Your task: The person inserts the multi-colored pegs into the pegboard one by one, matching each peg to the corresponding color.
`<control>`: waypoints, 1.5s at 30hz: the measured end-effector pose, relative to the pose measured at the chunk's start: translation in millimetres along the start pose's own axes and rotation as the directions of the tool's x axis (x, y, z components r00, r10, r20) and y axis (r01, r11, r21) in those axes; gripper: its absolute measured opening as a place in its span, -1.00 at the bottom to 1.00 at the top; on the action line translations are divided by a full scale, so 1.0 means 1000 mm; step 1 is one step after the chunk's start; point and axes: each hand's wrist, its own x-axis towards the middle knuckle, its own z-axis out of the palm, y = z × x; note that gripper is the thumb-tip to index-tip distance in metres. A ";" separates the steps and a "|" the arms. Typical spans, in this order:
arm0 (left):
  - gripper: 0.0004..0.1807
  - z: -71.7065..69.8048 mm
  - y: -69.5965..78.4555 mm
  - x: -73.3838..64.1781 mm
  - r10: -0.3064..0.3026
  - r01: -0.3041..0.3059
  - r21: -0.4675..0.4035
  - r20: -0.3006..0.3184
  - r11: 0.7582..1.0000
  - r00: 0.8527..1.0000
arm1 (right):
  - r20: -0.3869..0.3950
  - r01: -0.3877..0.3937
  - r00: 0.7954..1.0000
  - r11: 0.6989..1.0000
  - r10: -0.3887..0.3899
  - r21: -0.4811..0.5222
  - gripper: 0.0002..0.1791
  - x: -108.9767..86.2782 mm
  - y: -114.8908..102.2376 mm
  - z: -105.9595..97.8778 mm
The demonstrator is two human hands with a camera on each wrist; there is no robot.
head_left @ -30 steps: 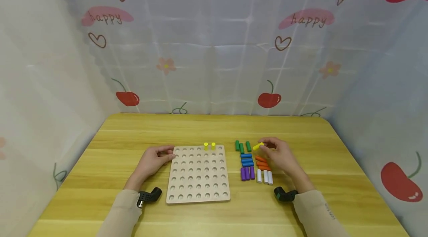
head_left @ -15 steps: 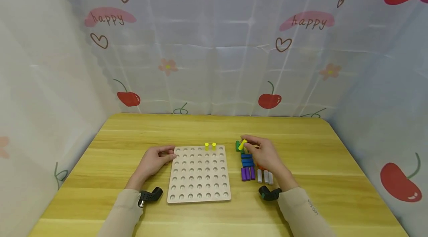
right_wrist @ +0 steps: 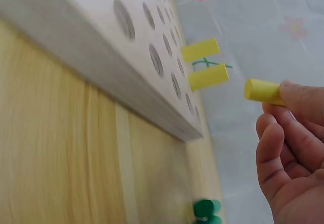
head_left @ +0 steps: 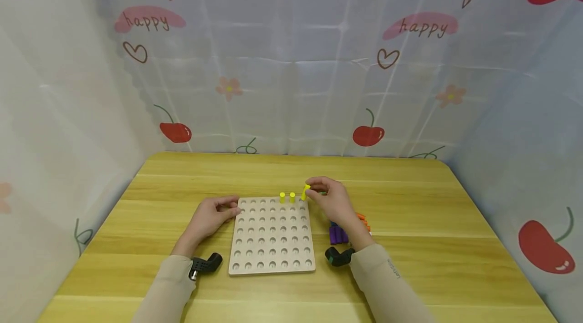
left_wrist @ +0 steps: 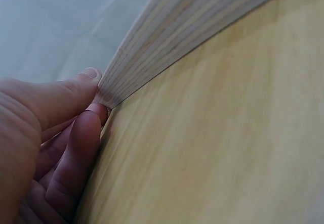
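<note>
A square wooden pegboard (head_left: pixel 272 236) with rows of round holes lies on the table. Two yellow pegs (head_left: pixel 287 198) stand upright in its far row. My right hand (head_left: pixel 334 204) pinches another yellow peg (right_wrist: pixel 264 91) between thumb and fingers. That peg is tilted in the head view, just above the far right corner; in the right wrist view its lower end is apart from the board. My left hand (head_left: pixel 210 220) holds the board's far left corner, with the thumb (left_wrist: pixel 76 95) and a finger against its layered edge.
Right of the board lie purple pegs (head_left: pixel 338 235) and orange pegs (head_left: pixel 363 220), partly hidden by the right arm. Green pegs (right_wrist: pixel 206 209) show low in the right wrist view. A curtain with cherries (head_left: pixel 368 135) hangs behind the table (head_left: pixel 205 171).
My right hand has carried the yellow peg leftward from the loose pegs to the board's far right corner, turning it more upright. The left hand has stayed at the board.
</note>
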 end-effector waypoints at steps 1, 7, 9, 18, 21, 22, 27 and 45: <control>-0.55 0.000 0.000 0.000 0.000 0.000 0.001 -0.001 1.000 1.000 | -0.011 -0.002 1.000 1.000 0.002 0.008 -0.71 0.002 0.000 0.003; -0.55 -0.001 0.002 0.001 0.007 -0.007 0.002 -0.001 1.000 1.000 | -0.060 -0.022 0.998 0.999 0.024 0.037 -0.71 0.008 0.000 0.015; -0.55 -0.001 0.003 0.000 0.013 -0.013 -0.003 0.002 1.000 1.000 | -0.068 -0.039 0.997 0.999 0.040 0.027 -0.73 0.009 0.000 0.017; -0.54 -0.002 0.004 0.000 0.017 -0.017 -0.017 0.004 1.000 1.000 | -0.080 -0.045 0.996 0.998 0.041 -0.054 -0.78 0.010 0.006 0.021; -0.54 -0.002 0.004 0.000 0.015 -0.015 -0.010 0.005 1.000 1.000 | -0.078 -0.030 0.997 0.997 0.024 -0.071 -0.79 0.010 0.007 0.022; -0.53 -0.002 0.004 0.000 0.017 -0.017 -0.008 0.006 1.000 1.000 | -0.076 -0.026 0.997 0.997 0.020 -0.078 -0.79 0.010 0.008 0.022; -0.53 -0.002 0.003 0.001 0.018 -0.018 -0.014 0.007 1.000 1.000 | -0.062 -0.023 0.998 0.995 0.017 -0.100 -0.80 0.009 0.007 0.023; -0.53 -0.001 0.001 0.000 0.006 -0.006 -0.023 0.007 1.000 1.000 | -0.022 -0.012 1.000 0.986 0.008 -0.166 -0.78 0.004 0.010 0.025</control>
